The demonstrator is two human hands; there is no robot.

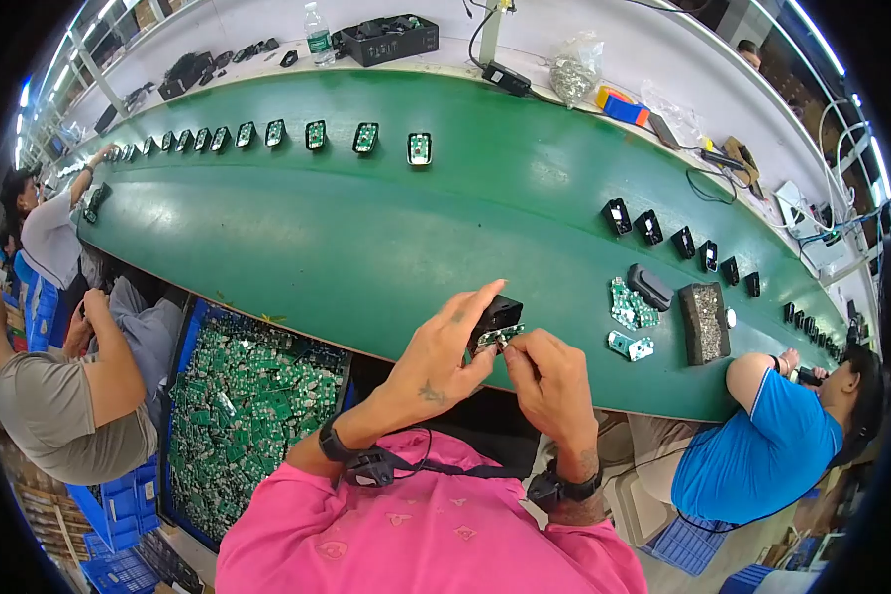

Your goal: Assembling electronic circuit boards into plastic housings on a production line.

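Observation:
Close to the table's near edge, my left hand [434,368] grips a black plastic housing [501,311] between thumb and fingers. A small green circuit board [498,337] sits at the housing's near side. My right hand [554,384] is closed, its thumb and forefinger pinching at the board's right end. The fingers partly cover the board, and how far it sits inside the housing cannot be made out. To the right lie several loose green circuit boards [632,307] beside a dark rounded case [650,286] and a speckled rectangular block [703,324].
Black housings with green boards [420,148] line the far left of the green table [366,238]; more black housings [617,217] line the right. A blue-edged crate heaped with circuit boards [252,416] stands left of me. Co-workers sit on both sides, one in a blue shirt [762,450].

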